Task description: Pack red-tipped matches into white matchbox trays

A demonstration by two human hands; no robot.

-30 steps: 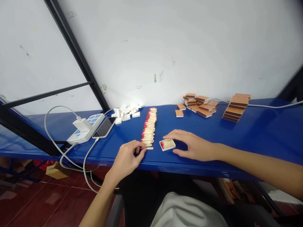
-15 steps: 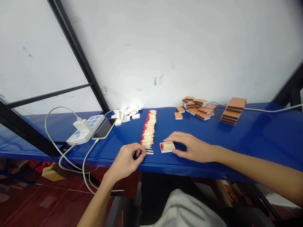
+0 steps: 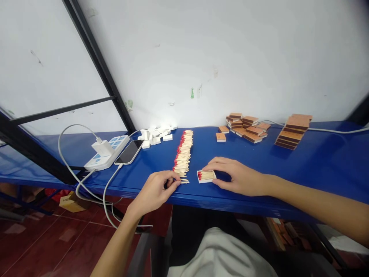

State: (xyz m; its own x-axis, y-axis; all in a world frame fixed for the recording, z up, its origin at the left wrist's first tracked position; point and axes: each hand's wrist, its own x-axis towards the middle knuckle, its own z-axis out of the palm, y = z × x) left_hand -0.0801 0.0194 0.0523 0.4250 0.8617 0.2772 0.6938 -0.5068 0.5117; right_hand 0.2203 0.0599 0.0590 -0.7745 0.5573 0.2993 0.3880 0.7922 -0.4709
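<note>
A long row of red-tipped matches (image 3: 183, 154) lies on the blue table, running from the back toward the front edge. At its near end my left hand (image 3: 157, 190) is closed, thumb and forefinger pinching the head ends of loose matches (image 3: 185, 181); the pale sticks poke out to the right, and the exact number held is hidden. Just right of the row sits a small white matchbox tray (image 3: 206, 181) with a layer of matches (image 3: 206, 176) inside, red heads to the left. My right hand (image 3: 239, 177) grips the tray's right end between thumb and fingers.
White empty trays (image 3: 155, 135) are heaped at the back left. Brown matchboxes lie in a loose pile (image 3: 248, 129) and a leaning stack (image 3: 294, 131) at the back right. A phone (image 3: 128, 152), power strip (image 3: 99, 157) and white cables occupy the left.
The camera view has shifted slightly. My left fingers have closed a little further over the loose matches at the row's near end. My right hand stays on the tray.
</note>
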